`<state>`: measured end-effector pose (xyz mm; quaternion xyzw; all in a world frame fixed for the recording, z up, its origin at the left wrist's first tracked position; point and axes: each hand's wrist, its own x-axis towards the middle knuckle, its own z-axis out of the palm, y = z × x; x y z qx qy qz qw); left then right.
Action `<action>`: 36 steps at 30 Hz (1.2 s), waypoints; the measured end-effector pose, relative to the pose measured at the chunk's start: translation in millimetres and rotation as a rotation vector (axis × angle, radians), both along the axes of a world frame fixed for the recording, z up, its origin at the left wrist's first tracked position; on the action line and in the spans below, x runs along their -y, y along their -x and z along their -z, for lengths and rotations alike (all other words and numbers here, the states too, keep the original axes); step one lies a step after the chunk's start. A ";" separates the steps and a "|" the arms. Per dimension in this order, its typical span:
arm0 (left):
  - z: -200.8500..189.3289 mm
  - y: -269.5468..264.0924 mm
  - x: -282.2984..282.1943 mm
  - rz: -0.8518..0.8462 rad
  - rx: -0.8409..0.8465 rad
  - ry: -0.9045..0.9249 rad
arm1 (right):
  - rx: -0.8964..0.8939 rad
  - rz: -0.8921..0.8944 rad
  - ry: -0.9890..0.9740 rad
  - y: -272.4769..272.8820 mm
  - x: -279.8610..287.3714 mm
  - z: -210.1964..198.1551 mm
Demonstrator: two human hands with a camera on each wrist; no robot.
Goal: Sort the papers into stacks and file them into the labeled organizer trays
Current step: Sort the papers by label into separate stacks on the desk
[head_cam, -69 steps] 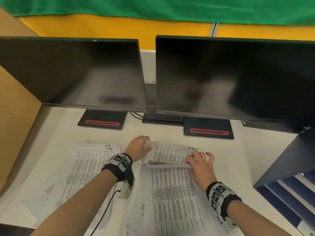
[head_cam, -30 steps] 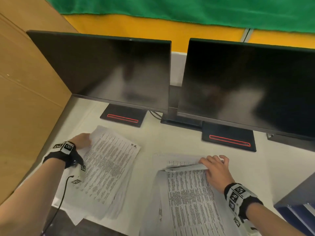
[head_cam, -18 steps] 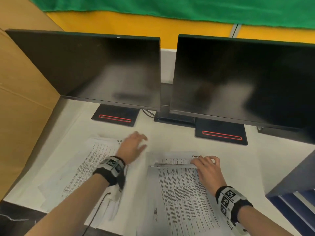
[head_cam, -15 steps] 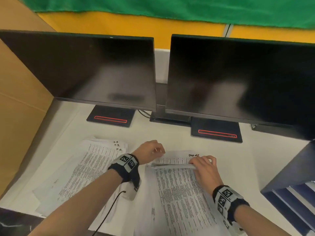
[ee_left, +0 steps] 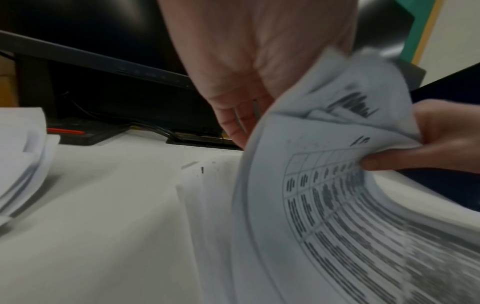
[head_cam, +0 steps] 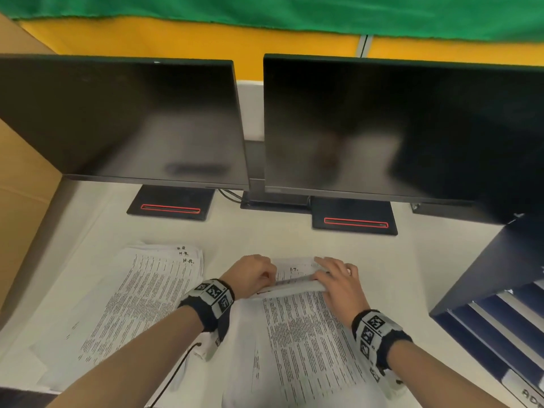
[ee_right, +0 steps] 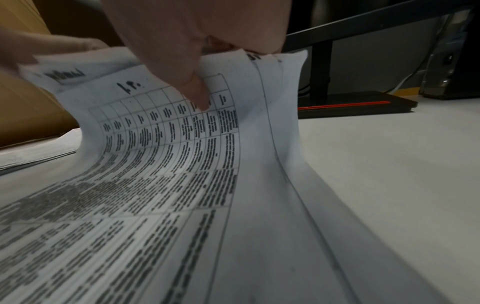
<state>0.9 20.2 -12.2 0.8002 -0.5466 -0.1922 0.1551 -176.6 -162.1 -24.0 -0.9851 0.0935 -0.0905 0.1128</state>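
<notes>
A middle pile of printed sheets (head_cam: pixel 300 343) lies on the white desk in front of me. Its far edge is curled up, and a sheet marked "I.T." (head_cam: pixel 294 270) shows there. My left hand (head_cam: pixel 269 278) pinches the left corner of that raised edge, fingers behind the paper (ee_left: pixel 246 127). My right hand (head_cam: pixel 323 275) holds the right part, with the thumb on the printed table and fingers behind (ee_right: pixel 207 82). A second stack marked "H.R." (head_cam: pixel 141 295) lies to the left. The dark blue organizer trays (head_cam: pixel 500 307) stand at the right.
Two dark monitors (head_cam: pixel 123 119) (head_cam: pixel 397 128) on black bases (head_cam: pixel 170 203) stand across the back of the desk (head_cam: pixel 265 237). A brown partition (head_cam: pixel 20 178) closes the left side. A cable runs from my left wrist band (head_cam: pixel 176 369).
My left hand laid a sheet on the left stack, swung back to the middle pile and took hold of its raised far edge. My right hand stayed on that edge.
</notes>
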 end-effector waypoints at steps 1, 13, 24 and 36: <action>-0.2 1.9 -1.4 0.004 0.005 0.004 | 0.027 0.004 -0.002 1.5 -0.5 0.3; -4.7 1.6 12.3 -0.121 0.065 -0.184 | 0.028 -0.016 -0.141 10.3 -3.8 -1.5; 1.7 3.1 -9.5 -0.187 -0.062 0.088 | -0.001 -0.024 -0.040 6.8 -6.1 -4.8; -6.4 -35.6 -20.3 -0.550 -0.192 -0.153 | 0.001 -0.074 0.016 3.1 0.9 -2.8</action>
